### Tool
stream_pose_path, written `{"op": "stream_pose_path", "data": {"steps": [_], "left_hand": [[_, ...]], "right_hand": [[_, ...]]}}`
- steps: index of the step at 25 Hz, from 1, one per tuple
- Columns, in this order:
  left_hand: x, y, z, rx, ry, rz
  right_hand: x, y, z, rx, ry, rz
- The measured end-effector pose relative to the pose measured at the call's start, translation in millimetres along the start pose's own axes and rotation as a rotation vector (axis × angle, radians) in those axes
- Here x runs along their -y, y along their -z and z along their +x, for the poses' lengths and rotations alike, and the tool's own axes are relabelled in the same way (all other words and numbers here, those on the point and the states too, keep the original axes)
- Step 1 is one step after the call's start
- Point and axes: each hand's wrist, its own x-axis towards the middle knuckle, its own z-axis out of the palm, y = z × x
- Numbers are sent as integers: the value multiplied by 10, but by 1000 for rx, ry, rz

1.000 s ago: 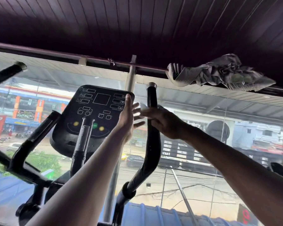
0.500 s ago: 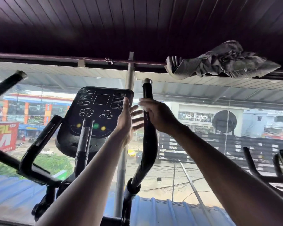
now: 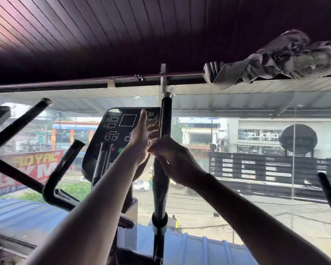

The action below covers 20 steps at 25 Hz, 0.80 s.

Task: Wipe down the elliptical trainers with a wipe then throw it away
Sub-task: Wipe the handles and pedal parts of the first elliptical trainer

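- Handlebar: a tall black upright bar of the elliptical trainer, capped at the top with a silver end; it serves here as the landmark for all positions.
- Right hand: wrapped around the handlebar at mid-height, back of the hand toward the camera, fingers curled about the bar.
- Left hand: raised just left of the handlebar, palm turned toward the bar, fingers straight and spread, thumb pointing up; its fingertips lie close to the right hand's knuckles. It grasps nothing.
- Wipe: not visible; whether it lies under the right hand's fingers against the bar cannot be told.
- Console: a black panel with white-outlined buttons and a square screen, directly left of the handlebar and partly behind the left hand.
- Second handlebar: a bent black bar far to the left of the landmark, also silver-tipped.
- Short grip: a black curved bar between the second handlebar and the console.
- Cloth: a crumpled grey rag, up and to the right of the handlebar, lying on the rail beneath the dark slatted ceiling.
- Window: behind the handlebar, showing a street, shopfronts and a red gym sign.
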Motion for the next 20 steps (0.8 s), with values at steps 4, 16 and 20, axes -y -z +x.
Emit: {"op": "stream_pose_path", "data": {"steps": [4,16,20], "left_hand": [[3,-202,-48,-158,-41,11],[-31,-458,-184,-324,-68,375],[-103,-552,-133,-348,-95,424]], "right_hand": [[-230,-59,216,-320,-148,146],[-135,-273,-154,-505,-509,632],[-509,-193,158,-527,-617,650]]}}
